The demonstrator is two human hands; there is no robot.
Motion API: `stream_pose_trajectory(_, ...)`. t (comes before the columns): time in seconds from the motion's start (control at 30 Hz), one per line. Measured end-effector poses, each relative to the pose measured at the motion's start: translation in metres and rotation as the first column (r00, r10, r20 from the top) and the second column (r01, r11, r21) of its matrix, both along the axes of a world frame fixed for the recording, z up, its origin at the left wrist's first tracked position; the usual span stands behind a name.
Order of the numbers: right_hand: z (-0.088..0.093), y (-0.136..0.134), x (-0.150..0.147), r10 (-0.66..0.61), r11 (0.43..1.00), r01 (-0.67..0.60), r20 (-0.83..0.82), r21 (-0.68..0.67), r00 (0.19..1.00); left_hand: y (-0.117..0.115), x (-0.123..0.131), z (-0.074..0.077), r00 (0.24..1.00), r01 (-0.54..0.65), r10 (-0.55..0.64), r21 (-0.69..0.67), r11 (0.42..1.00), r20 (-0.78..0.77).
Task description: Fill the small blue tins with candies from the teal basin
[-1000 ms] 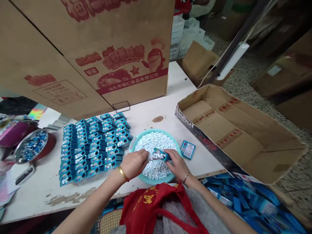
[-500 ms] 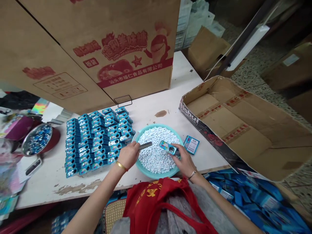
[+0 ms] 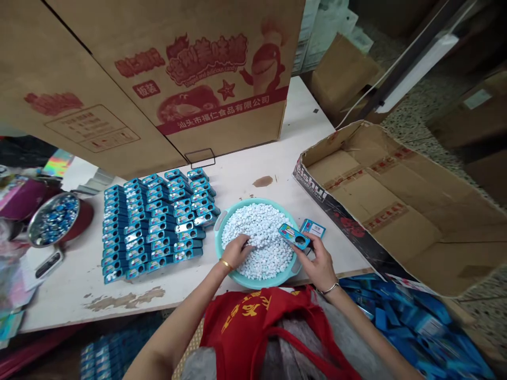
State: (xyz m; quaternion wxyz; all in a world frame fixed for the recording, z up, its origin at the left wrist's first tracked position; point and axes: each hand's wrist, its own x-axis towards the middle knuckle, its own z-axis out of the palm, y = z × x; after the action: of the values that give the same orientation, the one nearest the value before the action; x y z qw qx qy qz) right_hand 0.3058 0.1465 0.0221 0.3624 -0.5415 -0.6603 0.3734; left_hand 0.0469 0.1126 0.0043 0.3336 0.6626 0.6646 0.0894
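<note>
"Left hand (image 3: 236,252)?"
"One. Fingers curled, tips down among white pellets (image 3: 263,261); whether they grip anything there, cannot tell."

"Right hand (image 3: 320,264)?"
"One. Thumb and fingers pinched on one blue box (image 3: 293,236) at its near end, the box tilted, a dark round opening close to the fingertips."

"Place of that box?"
"In the right fingers, over the right edge of the basin (image 3: 259,283)."

"Basin?"
"One, turquoise, filled with the pellets; left fingers inside its rim."

"Just beyond the right fingers?"
"One flat box (image 3: 316,228), lying on the table (image 3: 245,169), partly covered by the held one."

"Farther right of them?"
"One tray (image 3: 384,195), cardboard, worn edges; nearer the body, one heap (image 3: 415,324) of blue boxes."

"Left of the left fingers?"
"Rows (image 3: 154,224) of blue boxes, packed close, many with openings showing. Past these, one red pot (image 3: 82,221) of shiny blue and silver pieces."

"Well beyond both hands?"
"One carton (image 3: 222,124), red print, a starfish included."
</note>
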Motion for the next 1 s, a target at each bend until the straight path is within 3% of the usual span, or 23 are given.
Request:
stream_pose_trajectory(0.17, 0.000, 0.001, -0.005, 0.052, 0.998, -0.053, 0.007, 0.021, 0.999, -0.013, -0.021, 0.056, 0.991, 0.057, -0.065, 0.070, 0.996, 0.116)
stream_pose_trajectory(0.3, 0.001, 0.004, -0.013, 0.147, 0.986, -0.149, 0.026, 0.072, 0.989, -0.005, -0.020, 0.104, 0.973, 0.174, -0.195, 0.163, 0.971, 0.120)
stream_pose_trajectory(0.4, 0.002, 0.005, -0.019, 0.216, 0.969, -0.219, 0.041, 0.113, 0.976, 0.006, -0.012, 0.130, 0.959, 0.282, -0.285, 0.137, 0.950, 0.003)
stream_pose_trajectory(0.57, 0.004, 0.005, -0.029, 0.274, 0.948, -0.278, 0.046, 0.156, 0.961, 0.021, 0.017, 0.165, 0.870, 0.380, -0.379, -0.060, 0.923, -0.315)
stream_pose_trajectory(0.7, 0.006, 0.002, -0.033, 0.299, 0.937, -0.300, 0.029, 0.178, 0.954, 0.023, 0.045, 0.188, 0.800, 0.340, -0.366, -0.144, 0.930, -0.476)
stream_pose_trajectory(0.8, 0.008, 0.000, -0.033, 0.308, 0.936, -0.305, 0.012, 0.177, 0.951, 0.021, 0.053, 0.199, 0.778, 0.361, -0.393, -0.164, 0.918, -0.489)
stream_pose_trajectory(0.9, 0.008, -0.001, -0.032, 0.306, 0.940, -0.301, -0.004, 0.160, 0.952, 0.019, 0.043, 0.202, 0.819, 0.332, -0.351, -0.125, 0.935, -0.454)
stream_pose_trajectory(1.0, 0.007, 0.000, -0.030, 0.306, 0.944, -0.300, -0.023, 0.139, 0.952, 0.016, 0.022, 0.195, 0.884, 0.278, -0.277, -0.054, 0.959, -0.377)
